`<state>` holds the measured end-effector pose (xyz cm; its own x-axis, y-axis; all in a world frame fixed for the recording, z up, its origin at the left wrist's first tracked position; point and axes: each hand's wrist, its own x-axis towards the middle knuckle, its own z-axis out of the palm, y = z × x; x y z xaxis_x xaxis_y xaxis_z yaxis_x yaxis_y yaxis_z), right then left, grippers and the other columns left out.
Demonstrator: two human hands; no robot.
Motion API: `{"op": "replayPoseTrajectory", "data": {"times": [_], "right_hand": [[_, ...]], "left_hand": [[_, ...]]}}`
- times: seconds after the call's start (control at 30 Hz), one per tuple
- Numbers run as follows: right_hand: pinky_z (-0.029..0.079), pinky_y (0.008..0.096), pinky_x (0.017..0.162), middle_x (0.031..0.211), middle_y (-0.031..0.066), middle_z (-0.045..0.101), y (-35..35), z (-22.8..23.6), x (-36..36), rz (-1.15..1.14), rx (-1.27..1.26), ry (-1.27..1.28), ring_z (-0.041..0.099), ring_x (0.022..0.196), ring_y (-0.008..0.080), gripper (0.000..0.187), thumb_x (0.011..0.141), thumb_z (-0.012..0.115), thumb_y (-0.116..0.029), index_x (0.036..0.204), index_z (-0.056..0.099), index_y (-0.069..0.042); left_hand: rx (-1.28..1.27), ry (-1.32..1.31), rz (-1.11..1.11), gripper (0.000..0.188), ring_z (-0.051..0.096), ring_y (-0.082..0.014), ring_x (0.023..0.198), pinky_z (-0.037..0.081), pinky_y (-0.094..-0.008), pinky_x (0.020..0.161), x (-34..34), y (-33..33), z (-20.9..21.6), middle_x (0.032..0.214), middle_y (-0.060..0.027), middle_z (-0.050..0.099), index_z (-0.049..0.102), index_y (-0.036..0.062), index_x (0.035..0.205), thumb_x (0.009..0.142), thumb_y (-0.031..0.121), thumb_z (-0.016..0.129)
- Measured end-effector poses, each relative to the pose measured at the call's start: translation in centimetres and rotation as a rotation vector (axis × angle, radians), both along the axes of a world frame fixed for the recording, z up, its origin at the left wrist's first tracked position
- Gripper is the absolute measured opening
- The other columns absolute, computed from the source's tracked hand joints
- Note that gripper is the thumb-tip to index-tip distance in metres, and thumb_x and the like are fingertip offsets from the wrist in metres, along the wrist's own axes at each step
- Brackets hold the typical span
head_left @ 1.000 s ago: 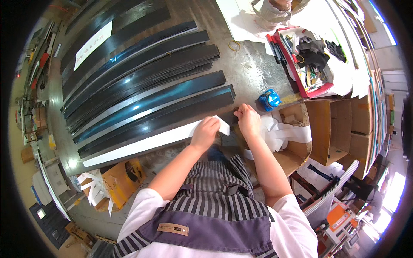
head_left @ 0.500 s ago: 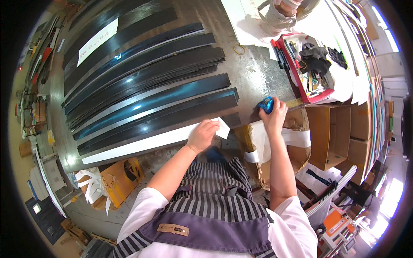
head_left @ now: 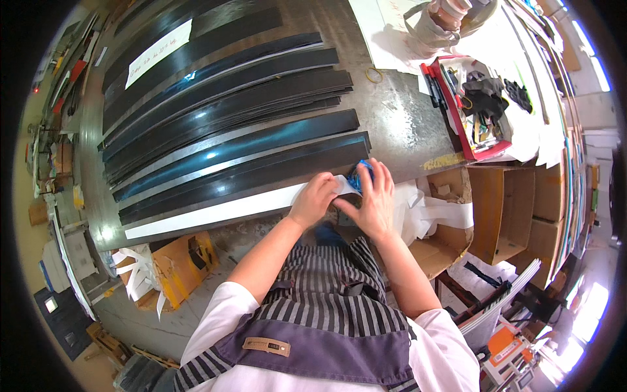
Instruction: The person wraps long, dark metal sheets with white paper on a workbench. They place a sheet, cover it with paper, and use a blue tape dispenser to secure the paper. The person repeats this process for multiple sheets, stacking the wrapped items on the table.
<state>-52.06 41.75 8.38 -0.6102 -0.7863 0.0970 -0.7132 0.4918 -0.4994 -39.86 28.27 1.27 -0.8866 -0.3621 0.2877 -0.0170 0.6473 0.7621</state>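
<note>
A long white strip [head_left: 215,209] lies along the table's near edge, in front of the dark strips. My left hand [head_left: 315,199] is closed on its right end, fingers bent over the material. Close beside it, my right hand [head_left: 375,204] has its fingers curled around a shiny blue wad [head_left: 356,176], which may be crumpled film or a tape roll. That wad meets the tip of the white strip. My right fingers cover part of it. Just beyond both hands lie the stacked dark strips [head_left: 261,171], some with a glossy blue sheen.
More dark strips [head_left: 228,121] lie in rows across the metal table [head_left: 398,124]. A paper with handwriting [head_left: 159,53] rests on them. At right stands a red box [head_left: 491,151] of pens and tools. Cardboard boxes [head_left: 499,209] stand below the edge, some holding white scraps [head_left: 140,274].
My right hand has come left with the blue wad, from the table's edge near the red box to the end of the white strip. My left hand stays on the strip.
</note>
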Motion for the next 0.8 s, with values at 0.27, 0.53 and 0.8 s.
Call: {"op": "replayPoseTrajectory", "data": {"times": [0.27, 0.53, 0.8], "right_hand": [[0.033, 0.0530, 0.113, 0.107, 0.0142, 0.067, 0.0, -0.7, 5.5, 0.421, -0.028, -0.156, 0.057, 0.117, 0.0350, 0.025, 0.069, 0.067, -0.002, 0.093, 0.071, -0.003], [0.048, 0.0263, 0.089, 0.093, -0.0006, 0.069, -2.8, 3.2, 14.1, 1.086, 0.303, -2.106, 0.059, 0.088, 0.0095, 0.020, 0.097, 0.064, -0.016, 0.106, 0.069, 0.001], [0.049, 0.0437, 0.095, 0.112, 0.0203, 0.064, -6.7, -0.3, 15.2, 0.470, -0.018, -0.593, 0.059, 0.110, 0.0364, 0.043, 0.085, 0.073, -0.028, 0.114, 0.063, 0.002]], "left_hand": [[-0.298, -0.239, 0.260, 0.020, 0.058, -0.0285, 0.102, 0.043, -0.0437, 0.085, 4.5, -0.8, 1.3, 0.105, -0.0077, 0.060, 0.074, 0.0124, 0.097, 0.079, 0.010, 0.067], [-0.390, -0.413, 0.555, 0.037, 0.057, -0.0301, 0.105, 0.045, -0.0422, 0.092, 26.2, -10.6, 1.1, 0.106, -0.0079, 0.058, 0.078, 0.0188, 0.102, 0.076, -0.004, 0.065], [-0.332, -0.328, 0.531, 0.032, 0.056, -0.0294, 0.101, 0.046, -0.0417, 0.089, 27.2, -11.5, 1.0, 0.103, -0.0069, 0.057, 0.078, 0.0202, 0.104, 0.081, 0.001, 0.068]]}}
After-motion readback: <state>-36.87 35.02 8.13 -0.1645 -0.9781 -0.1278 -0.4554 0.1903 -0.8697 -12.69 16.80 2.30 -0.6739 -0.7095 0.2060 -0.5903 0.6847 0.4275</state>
